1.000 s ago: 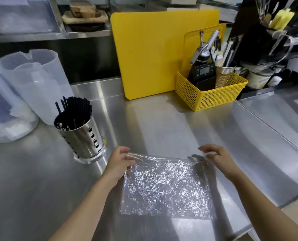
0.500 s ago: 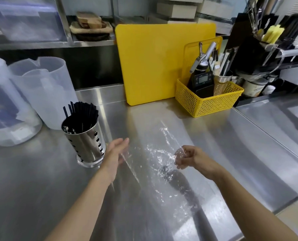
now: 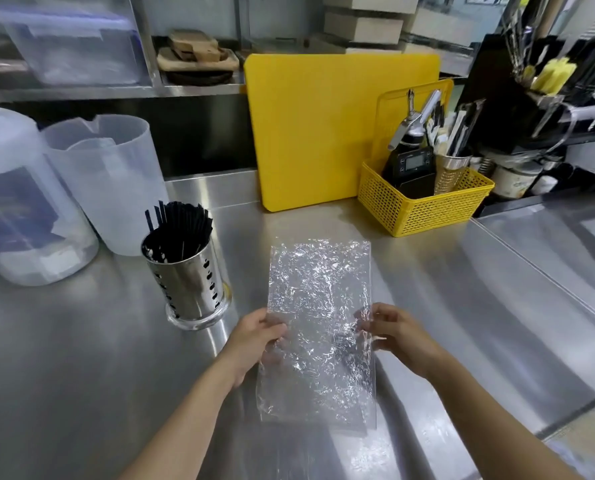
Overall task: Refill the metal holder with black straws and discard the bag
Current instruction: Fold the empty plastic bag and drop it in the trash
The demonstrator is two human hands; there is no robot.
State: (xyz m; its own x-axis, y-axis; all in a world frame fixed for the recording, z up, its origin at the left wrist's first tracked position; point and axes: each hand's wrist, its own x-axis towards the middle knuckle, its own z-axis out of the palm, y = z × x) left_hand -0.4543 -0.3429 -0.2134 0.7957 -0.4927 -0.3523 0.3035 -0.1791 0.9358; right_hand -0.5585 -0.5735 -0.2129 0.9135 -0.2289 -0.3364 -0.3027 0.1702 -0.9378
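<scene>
No writing can be read anywhere: the small screen on the black device (image 3: 414,163) in the yellow basket (image 3: 424,206) is too blurred, and the tub (image 3: 512,180) to the right of the basket carries marks too small to make out.

The clear, crinkled bag (image 3: 318,327) is stretched flat and held up over the steel counter (image 3: 81,375), its long side running away from the person. The left hand (image 3: 254,339) pinches the bag's left edge, thumb on top and fingers closed behind the film. The right hand (image 3: 398,332) pinches the right edge the same way, fingers curled shut on the plastic. The bag looks empty.

The holder (image 3: 188,275), a perforated metal cylinder, stands upright on the counter just left of the bag, near the left hand but not touching it. Black straws (image 3: 181,226) fill it and stick out above its rim. Left of the holder stand two translucent jugs (image 3: 109,178). Beyond the bag a yellow board (image 3: 317,129) leans upright, with the basket to its right.
</scene>
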